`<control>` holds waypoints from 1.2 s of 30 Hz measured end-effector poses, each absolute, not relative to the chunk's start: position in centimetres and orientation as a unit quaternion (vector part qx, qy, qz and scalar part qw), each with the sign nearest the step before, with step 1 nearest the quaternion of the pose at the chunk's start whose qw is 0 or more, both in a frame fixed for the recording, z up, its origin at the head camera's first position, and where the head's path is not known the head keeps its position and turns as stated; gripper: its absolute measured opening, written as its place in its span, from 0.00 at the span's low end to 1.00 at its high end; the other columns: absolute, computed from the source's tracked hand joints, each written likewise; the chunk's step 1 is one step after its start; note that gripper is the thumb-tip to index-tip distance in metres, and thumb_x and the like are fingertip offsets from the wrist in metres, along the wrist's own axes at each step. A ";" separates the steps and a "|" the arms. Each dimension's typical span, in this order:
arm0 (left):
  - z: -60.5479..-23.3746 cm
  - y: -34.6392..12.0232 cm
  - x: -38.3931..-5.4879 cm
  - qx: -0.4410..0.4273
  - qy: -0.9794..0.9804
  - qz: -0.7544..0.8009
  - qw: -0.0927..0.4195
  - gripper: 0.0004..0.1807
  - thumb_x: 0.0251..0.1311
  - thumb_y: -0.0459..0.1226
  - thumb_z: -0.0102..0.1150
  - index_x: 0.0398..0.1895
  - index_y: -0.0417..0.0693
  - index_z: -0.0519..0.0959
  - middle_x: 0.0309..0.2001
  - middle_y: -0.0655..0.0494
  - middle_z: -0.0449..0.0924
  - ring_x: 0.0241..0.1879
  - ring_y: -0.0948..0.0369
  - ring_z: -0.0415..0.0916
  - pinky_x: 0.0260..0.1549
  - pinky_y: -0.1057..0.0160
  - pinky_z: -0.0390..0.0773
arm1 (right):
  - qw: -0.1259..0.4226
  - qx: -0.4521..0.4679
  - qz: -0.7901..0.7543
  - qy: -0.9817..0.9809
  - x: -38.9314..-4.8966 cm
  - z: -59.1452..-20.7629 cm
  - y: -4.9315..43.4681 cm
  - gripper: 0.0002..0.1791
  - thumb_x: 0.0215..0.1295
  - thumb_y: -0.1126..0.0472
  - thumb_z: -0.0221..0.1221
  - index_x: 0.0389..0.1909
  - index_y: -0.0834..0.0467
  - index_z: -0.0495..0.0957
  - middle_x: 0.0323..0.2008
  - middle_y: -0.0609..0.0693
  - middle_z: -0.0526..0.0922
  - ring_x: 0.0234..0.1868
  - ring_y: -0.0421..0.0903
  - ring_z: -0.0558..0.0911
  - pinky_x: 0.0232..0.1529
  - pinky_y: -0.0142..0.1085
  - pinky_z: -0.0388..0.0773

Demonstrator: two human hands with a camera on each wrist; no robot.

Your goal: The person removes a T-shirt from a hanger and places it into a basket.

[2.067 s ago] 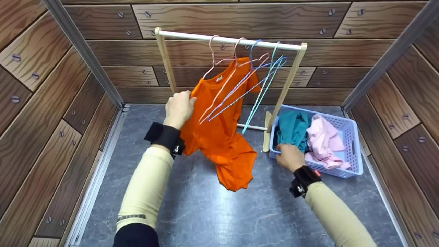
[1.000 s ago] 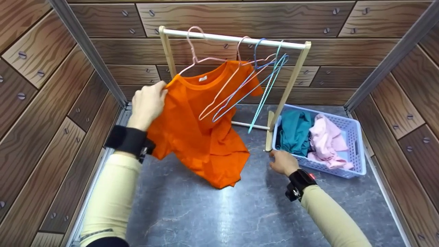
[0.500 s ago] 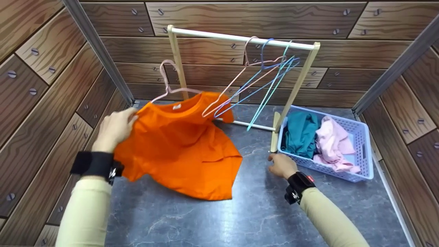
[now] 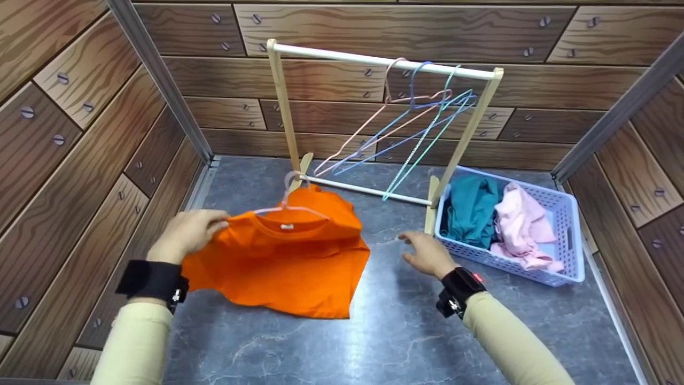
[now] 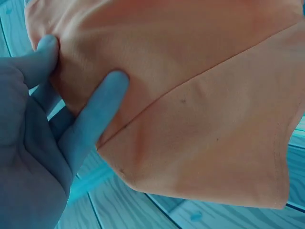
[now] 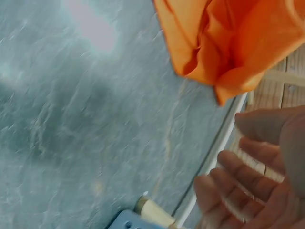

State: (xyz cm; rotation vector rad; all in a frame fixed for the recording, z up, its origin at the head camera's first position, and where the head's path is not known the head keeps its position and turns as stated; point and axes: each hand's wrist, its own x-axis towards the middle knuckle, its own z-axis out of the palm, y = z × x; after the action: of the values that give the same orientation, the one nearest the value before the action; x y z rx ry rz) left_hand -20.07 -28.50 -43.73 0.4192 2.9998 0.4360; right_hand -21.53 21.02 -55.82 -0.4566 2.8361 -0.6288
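Observation:
An orange T-shirt (image 4: pixel 288 267) is spread low over the grey floor in the head view, with a pink hanger (image 4: pixel 285 206) sitting inside its neck. My left hand (image 4: pixel 187 235) pinches the shirt at its left shoulder. In the left wrist view, the thumb and fingers (image 5: pixel 102 105) press on the cloth near a seam. To the right of the shirt, my right hand (image 4: pixel 427 254) reaches over the floor with its fingers spread loosely and nothing in them. The right wrist view shows that hand's relaxed fingers (image 6: pixel 248 176) apart from the orange cloth.
Behind the shirt stands a clothes rack (image 4: pixel 374 58) bearing a pink hanger (image 4: pixel 350 141), a blue hanger (image 4: pixel 411 140) and a green hanger (image 4: pixel 414 160). A light-blue basket (image 4: pixel 574 230) at the right holds teal cloth (image 4: pixel 470 211) and pink cloth (image 4: pixel 521 224). Wood-patterned walls enclose the floor.
The shirt and its hanger have come off the rack's rail, moving left and down toward the floor in my left hand. My right hand has moved away from the basket, its fingers opening.

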 end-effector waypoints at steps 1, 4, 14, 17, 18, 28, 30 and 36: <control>-43.8 -27.9 -20.2 0.148 0.977 0.144 0.044 0.11 0.69 0.43 0.54 0.48 0.55 0.83 0.44 0.50 0.86 0.45 0.46 0.81 0.46 0.43 0.75 | 0.094 -0.169 -0.223 0.955 -21.4 -55.7 20.7 0.24 0.64 0.59 0.62 0.60 0.60 0.74 0.55 0.60 0.80 0.56 0.57 0.79 0.57 0.52 0.75; -43.9 -26.1 -20.4 0.180 0.971 0.148 0.043 0.10 0.68 0.43 0.55 0.45 0.56 0.84 0.41 0.54 0.86 0.42 0.50 0.82 0.45 0.46 0.76 | 0.081 -0.202 -0.254 0.942 -21.1 -55.2 19.7 0.27 0.65 0.55 0.63 0.64 0.58 0.72 0.59 0.58 0.78 0.60 0.56 0.76 0.61 0.51 0.72; -43.9 -19.9 -22.1 0.251 0.953 0.170 0.023 0.09 0.67 0.46 0.56 0.43 0.58 0.84 0.40 0.56 0.87 0.40 0.50 0.83 0.42 0.47 0.77 | -0.027 -0.239 -0.293 0.925 -19.8 -53.3 19.8 0.14 0.66 0.49 0.61 0.48 0.50 0.82 0.45 0.48 0.87 0.46 0.47 0.84 0.49 0.44 0.79; -44.0 -17.9 -22.8 0.254 0.951 0.177 0.020 0.10 0.68 0.46 0.54 0.43 0.56 0.83 0.39 0.55 0.86 0.39 0.50 0.82 0.41 0.47 0.76 | -0.066 -0.216 -0.289 0.930 -19.5 -52.1 21.2 0.13 0.67 0.50 0.59 0.46 0.50 0.84 0.44 0.48 0.88 0.43 0.47 0.86 0.45 0.44 0.81; -44.0 -17.2 -23.0 0.258 0.950 0.178 0.018 0.10 0.69 0.46 0.54 0.43 0.56 0.83 0.37 0.55 0.86 0.38 0.50 0.82 0.41 0.47 0.76 | -0.082 -0.209 -0.286 0.932 -19.5 -51.7 21.7 0.13 0.67 0.51 0.60 0.47 0.50 0.85 0.45 0.49 0.88 0.44 0.48 0.86 0.45 0.45 0.81; -43.9 -11.2 -24.1 0.281 0.942 0.175 0.062 0.11 0.69 0.46 0.54 0.43 0.54 0.84 0.37 0.56 0.86 0.39 0.56 0.81 0.43 0.53 0.78 | -0.144 -0.164 -0.282 0.934 -19.2 -50.8 25.7 0.09 0.62 0.57 0.65 0.41 0.54 0.88 0.38 0.51 0.89 0.34 0.50 0.87 0.36 0.47 0.80; -44.1 -10.0 -24.1 0.288 0.939 0.174 0.071 0.13 0.68 0.46 0.55 0.48 0.54 0.84 0.44 0.55 0.87 0.46 0.55 0.82 0.49 0.52 0.78 | -0.135 -0.166 -0.279 0.936 -19.0 -51.3 25.7 0.09 0.62 0.57 0.65 0.41 0.54 0.88 0.37 0.51 0.89 0.34 0.49 0.87 0.35 0.45 0.80; -45.1 -7.5 -23.9 0.310 0.928 0.194 0.072 0.14 0.67 0.47 0.56 0.47 0.53 0.84 0.44 0.55 0.87 0.46 0.53 0.83 0.49 0.50 0.79 | -0.112 -0.184 -0.287 0.933 -19.1 -51.9 24.4 0.09 0.64 0.56 0.64 0.41 0.52 0.88 0.38 0.49 0.90 0.37 0.47 0.87 0.38 0.44 0.81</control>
State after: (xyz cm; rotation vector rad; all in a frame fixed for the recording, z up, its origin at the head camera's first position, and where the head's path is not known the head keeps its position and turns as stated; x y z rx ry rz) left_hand -23.86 -7.50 -45.06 0.9302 2.7892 0.5817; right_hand -19.10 24.39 -51.86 -0.6240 3.1618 -0.9737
